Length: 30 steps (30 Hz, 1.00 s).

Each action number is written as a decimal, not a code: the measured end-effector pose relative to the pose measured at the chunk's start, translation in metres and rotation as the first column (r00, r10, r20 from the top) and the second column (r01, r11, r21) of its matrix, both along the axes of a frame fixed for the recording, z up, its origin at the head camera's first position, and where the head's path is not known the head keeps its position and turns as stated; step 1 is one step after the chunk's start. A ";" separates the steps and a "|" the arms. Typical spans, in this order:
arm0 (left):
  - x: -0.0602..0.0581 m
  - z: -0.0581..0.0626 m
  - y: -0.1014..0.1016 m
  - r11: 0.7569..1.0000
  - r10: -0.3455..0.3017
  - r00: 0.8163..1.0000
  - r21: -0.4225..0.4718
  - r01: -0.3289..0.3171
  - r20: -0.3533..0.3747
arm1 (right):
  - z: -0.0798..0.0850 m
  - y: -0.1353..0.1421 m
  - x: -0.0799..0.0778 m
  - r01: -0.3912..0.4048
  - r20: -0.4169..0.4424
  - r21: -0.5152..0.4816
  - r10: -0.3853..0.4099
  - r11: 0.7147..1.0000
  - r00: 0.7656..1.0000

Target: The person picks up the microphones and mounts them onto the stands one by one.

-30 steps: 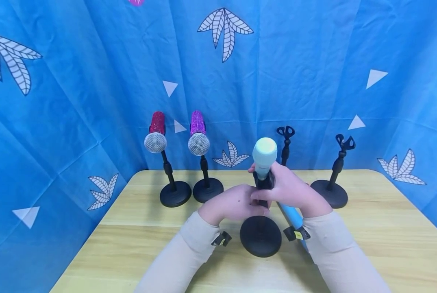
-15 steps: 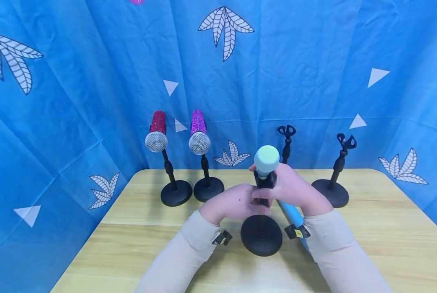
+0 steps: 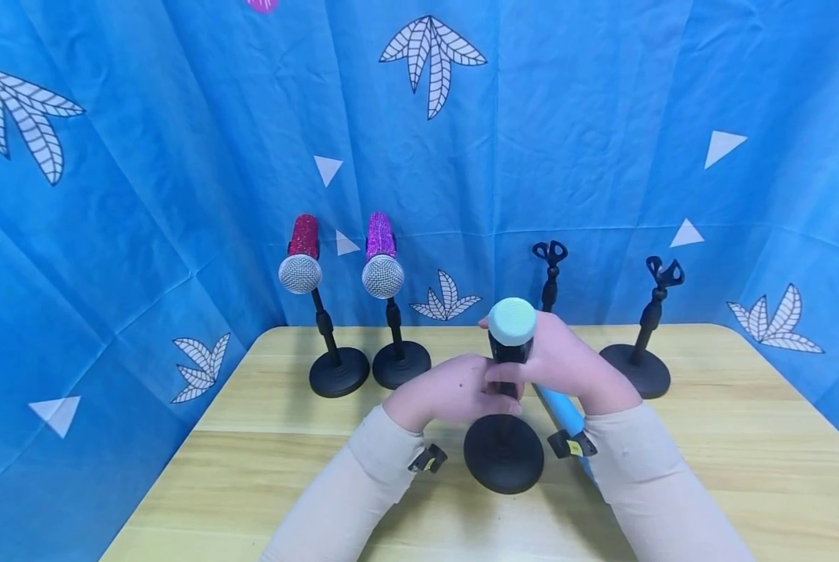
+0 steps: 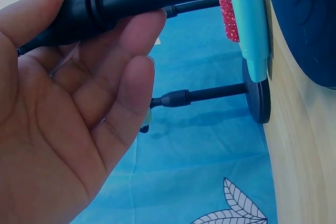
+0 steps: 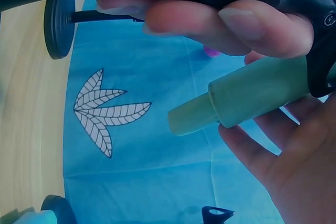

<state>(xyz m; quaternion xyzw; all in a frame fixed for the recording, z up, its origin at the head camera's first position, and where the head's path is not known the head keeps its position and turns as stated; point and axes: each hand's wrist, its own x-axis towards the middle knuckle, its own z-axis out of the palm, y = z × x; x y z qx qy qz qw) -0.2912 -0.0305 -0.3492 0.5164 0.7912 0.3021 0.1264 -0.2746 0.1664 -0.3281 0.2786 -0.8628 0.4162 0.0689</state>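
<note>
A pale green microphone (image 3: 513, 321) sits in the black clip of a desk microphone stand (image 3: 503, 454), its head tilted toward me. My left hand (image 3: 454, 388) grips the stand's pole below the clip; in the left wrist view, the thumb and fingers of the left hand (image 4: 79, 93) curl round the black collar. My right hand (image 3: 559, 359) holds the microphone at the clip. In the right wrist view the tapered green microphone handle (image 5: 257, 95) passes through the right hand (image 5: 304, 156), and several fingertips lie along the pole.
Red (image 3: 303, 261) and purple (image 3: 380, 261) glittery microphones stand on stands at left. Behind and right are two stands with bare clips (image 3: 549, 254), (image 3: 665, 273). A light blue tapered handle (image 3: 563, 410) lies under my right forearm, beside a red glittery piece (image 4: 228, 19). A blue curtain (image 3: 588, 140) backs the table.
The pale green microphone's head has tipped downward and toward me in the right hand. My left hand stays on the pole, and the stand's base has barely moved.
</note>
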 end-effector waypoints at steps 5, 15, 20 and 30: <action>0.001 0.000 0.000 1.000 -0.002 1.000 -0.004 0.002 -0.020 | 0.001 0.000 0.001 -0.015 -0.055 -0.004 0.015 1.000 0.998; 0.001 0.000 0.002 0.999 -0.043 0.994 -0.015 0.042 -0.096 | -0.001 0.003 -0.001 -0.072 -0.144 -0.023 0.068 0.997 0.987; 0.000 -0.001 0.001 0.999 -0.039 0.997 -0.009 0.039 -0.070 | 0.000 0.003 0.001 -0.061 -0.138 -0.017 0.058 0.998 0.989; -0.001 -0.002 0.001 1.000 0.008 0.999 -0.022 -0.009 -0.031 | 0.003 0.003 0.002 -0.082 -0.213 0.013 0.083 0.997 0.973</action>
